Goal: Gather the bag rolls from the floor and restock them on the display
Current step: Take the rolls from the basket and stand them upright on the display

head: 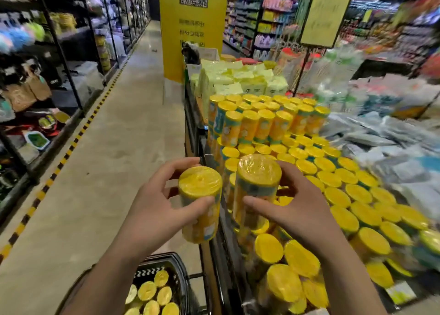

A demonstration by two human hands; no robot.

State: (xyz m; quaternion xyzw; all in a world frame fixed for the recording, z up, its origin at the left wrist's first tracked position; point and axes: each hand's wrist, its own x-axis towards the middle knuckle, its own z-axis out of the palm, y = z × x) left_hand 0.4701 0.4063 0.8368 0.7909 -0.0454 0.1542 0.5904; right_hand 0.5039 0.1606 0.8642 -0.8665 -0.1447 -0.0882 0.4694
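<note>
Fingers of left hand (152, 209) and right hand (297, 209) are each gripping an upright bag roll (201, 202), best seated level on the display (191, 133).

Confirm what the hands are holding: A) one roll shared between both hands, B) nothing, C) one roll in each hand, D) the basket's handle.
C: the left hand grips the left roll and the right hand grips the right roll.
</note>
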